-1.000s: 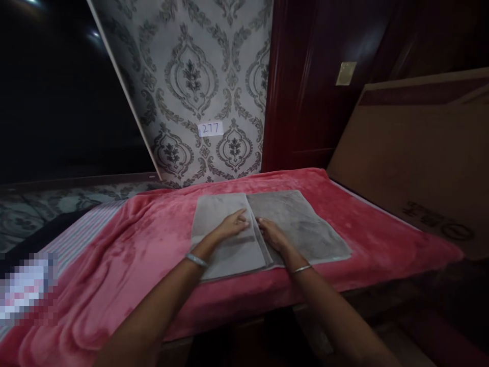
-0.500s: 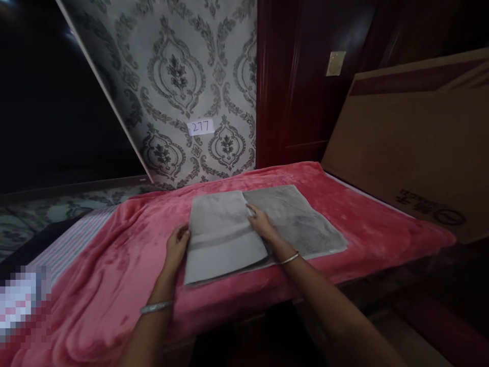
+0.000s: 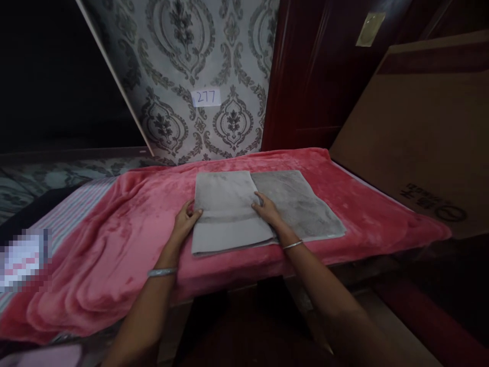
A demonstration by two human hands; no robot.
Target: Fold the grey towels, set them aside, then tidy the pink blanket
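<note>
While the left hand point(image 3: 186, 220) curls at the outer edge of the partly folded gray cloth point(image 3: 225, 191) and the right hand point(image 3: 269, 211) at its inner edge, I can't tell whether they pinch it, lying on the pink blanket point(image 3: 148, 219) before a patterned wall point(image 3: 233, 56) labeled 277.

Damask wallpaper point(image 3: 233, 114) and pink blanket point(image 3: 148, 214) show a home room.

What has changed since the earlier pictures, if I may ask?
The left hand moved left from the middle of the grey plush cloth to its left edge. The right hand stayed at the flap's right edge, the cloth partly folded on the pink plush blanket.
</note>
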